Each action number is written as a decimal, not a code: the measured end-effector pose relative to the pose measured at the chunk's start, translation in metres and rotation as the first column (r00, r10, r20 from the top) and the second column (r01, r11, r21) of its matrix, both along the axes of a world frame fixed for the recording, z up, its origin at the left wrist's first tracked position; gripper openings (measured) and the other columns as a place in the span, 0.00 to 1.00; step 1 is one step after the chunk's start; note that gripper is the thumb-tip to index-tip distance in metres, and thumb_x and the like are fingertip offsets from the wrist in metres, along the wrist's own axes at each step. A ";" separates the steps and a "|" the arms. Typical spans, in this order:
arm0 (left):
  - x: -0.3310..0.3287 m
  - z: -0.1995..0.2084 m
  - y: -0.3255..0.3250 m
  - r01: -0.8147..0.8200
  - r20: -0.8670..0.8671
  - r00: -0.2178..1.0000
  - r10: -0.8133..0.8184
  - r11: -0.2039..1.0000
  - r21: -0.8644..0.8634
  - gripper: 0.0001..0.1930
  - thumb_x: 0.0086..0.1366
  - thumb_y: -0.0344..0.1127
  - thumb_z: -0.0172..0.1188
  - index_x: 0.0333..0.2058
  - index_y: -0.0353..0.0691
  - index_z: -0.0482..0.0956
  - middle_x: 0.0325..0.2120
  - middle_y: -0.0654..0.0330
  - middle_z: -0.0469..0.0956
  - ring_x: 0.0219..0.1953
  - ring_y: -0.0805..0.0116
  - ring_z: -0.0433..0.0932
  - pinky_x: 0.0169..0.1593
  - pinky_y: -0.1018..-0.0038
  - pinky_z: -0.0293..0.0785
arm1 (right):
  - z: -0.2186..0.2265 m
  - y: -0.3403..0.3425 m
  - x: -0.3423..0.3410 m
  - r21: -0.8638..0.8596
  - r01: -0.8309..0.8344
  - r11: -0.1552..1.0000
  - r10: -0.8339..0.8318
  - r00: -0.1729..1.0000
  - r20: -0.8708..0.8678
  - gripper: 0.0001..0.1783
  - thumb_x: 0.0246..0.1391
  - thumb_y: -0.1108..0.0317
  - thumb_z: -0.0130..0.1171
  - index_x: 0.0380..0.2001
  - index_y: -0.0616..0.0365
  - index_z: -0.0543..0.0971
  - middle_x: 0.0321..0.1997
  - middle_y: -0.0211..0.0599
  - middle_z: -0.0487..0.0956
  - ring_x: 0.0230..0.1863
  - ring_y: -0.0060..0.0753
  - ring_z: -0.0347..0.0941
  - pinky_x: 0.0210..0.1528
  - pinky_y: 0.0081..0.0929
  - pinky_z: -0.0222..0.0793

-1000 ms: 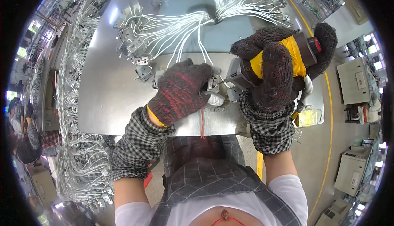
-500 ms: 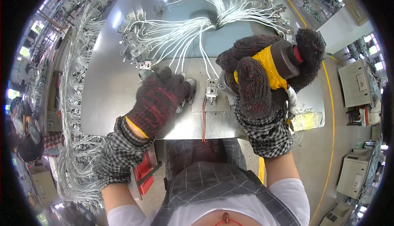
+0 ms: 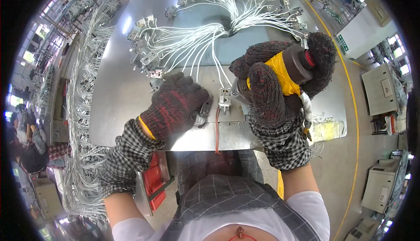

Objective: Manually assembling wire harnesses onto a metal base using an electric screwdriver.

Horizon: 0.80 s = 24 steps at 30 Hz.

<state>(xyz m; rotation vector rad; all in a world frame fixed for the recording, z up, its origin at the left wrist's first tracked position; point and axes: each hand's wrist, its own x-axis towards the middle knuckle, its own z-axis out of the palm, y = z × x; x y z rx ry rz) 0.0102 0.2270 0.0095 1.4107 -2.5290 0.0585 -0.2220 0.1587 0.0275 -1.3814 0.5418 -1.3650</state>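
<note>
My left hand (image 3: 175,105), in a dark knitted glove with red flecks, is closed around a small metal part (image 3: 201,117). Most of that part is hidden under the fingers. My right hand (image 3: 267,88), gloved alike, grips a dark power tool (image 3: 297,64) wrapped with yellow tape, with a red end piece. The tool's front lies beside a small metal socket-like fitting (image 3: 225,99) on the table, apart from it by a narrow gap. A white wire runs up from this fitting and a reddish-brown wire (image 3: 217,131) hangs from it over the near edge.
Bundles of white wires (image 3: 188,35) fan across the metal table (image 3: 116,96), ending in metal fittings (image 3: 142,50) at left and right. Hanging wire bundles (image 3: 81,123) line the left side. A red bin (image 3: 154,182) sits below the table; grey cabinets (image 3: 379,90) stand at right.
My left hand has turned slightly, and the metal part it holds has shifted toward the near edge. The right hand with the power tool stays nearly in place. The view has shifted slightly.
</note>
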 end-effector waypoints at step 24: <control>-0.035 0.000 0.007 -0.089 -0.426 0.903 0.058 0.995 -0.054 0.31 0.51 0.43 0.79 0.54 0.44 0.82 0.34 0.58 0.80 0.33 0.58 0.79 0.42 0.60 0.75 | 0.026 -0.034 -0.016 -0.356 0.254 0.899 -0.101 0.913 0.396 0.15 0.71 0.65 0.54 0.56 0.57 0.74 0.37 0.43 0.85 0.37 0.38 0.84 0.64 0.50 0.72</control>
